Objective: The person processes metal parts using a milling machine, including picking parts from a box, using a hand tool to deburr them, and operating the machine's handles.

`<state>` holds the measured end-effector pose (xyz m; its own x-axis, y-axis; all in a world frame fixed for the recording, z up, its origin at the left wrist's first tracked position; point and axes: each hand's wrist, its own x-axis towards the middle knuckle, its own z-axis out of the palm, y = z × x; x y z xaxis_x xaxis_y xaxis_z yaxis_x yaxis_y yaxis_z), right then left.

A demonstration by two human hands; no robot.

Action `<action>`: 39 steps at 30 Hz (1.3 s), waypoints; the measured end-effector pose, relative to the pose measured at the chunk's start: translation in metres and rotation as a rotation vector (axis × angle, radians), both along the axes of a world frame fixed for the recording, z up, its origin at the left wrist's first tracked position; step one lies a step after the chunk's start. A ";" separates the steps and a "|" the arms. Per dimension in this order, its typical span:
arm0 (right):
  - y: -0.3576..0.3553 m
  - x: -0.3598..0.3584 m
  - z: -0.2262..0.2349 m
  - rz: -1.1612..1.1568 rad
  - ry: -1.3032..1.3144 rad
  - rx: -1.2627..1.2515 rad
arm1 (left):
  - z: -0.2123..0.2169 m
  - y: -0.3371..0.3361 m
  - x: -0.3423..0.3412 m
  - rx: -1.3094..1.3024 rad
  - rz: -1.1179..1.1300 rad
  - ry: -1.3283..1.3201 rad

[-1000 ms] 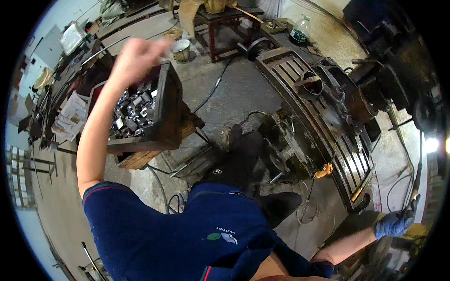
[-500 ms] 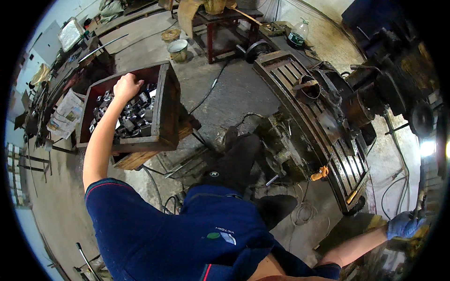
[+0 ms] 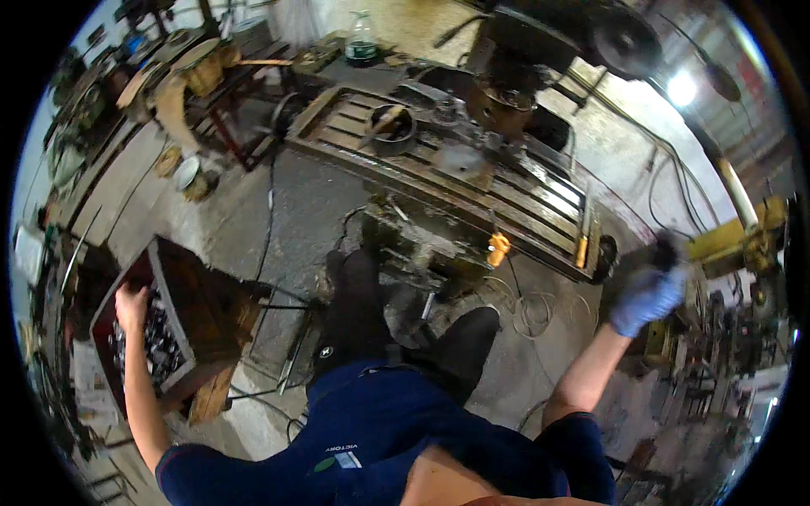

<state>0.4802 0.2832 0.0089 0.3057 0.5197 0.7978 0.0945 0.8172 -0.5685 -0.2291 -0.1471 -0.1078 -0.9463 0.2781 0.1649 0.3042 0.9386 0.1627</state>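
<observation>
At the far left, my bare left hand (image 3: 132, 308) is over a wooden box (image 3: 187, 305) of small dark metal blocks (image 3: 162, 337). Its fingers are curled in; what is between them, if anything, is hidden. My right hand (image 3: 648, 299), in a blue glove, is out at the right, beyond the end of the machine table. The glove is smeared by motion, with its fingers bent round a dark thing (image 3: 666, 250) too blurred to name.
The slotted machine table (image 3: 540, 221) stretches ahead, bearing a round metal pot (image 3: 391, 131) and an orange-handled tool (image 3: 583, 244). A yellow-orange object (image 3: 498, 250) hangs at its front edge. Cable (image 3: 533, 316) lies coiled on the floor. A bucket (image 3: 191, 175) stands at left.
My view has swung to the right, so the box sits farther left and lower. The gloved right hand shows higher in the picture. My left hand stays over the box.
</observation>
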 end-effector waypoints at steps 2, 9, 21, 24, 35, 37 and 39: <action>-0.004 -0.001 -0.068 0.052 -0.044 -0.315 | 0.008 0.014 0.011 0.302 -0.131 -0.136; 0.016 -0.018 -0.262 0.467 -0.130 -1.261 | 0.106 0.037 0.061 1.555 -0.164 -0.551; 0.000 -0.092 -0.260 0.254 -0.188 -0.995 | 0.051 0.284 0.279 1.731 -0.557 -1.972; -0.002 -0.081 -0.221 0.199 -0.147 -0.835 | 0.048 0.310 0.299 1.683 -0.615 -2.038; 0.015 -0.097 -0.091 -0.135 -1.430 -0.965 | 0.024 0.340 0.299 1.362 -0.734 -1.771; 0.039 -0.107 -0.097 -0.217 -1.561 -0.974 | 0.019 0.339 0.299 1.296 -0.756 -1.663; 0.055 -0.130 -0.082 -0.163 -1.611 -1.078 | 0.007 0.338 0.294 1.262 -0.682 -1.624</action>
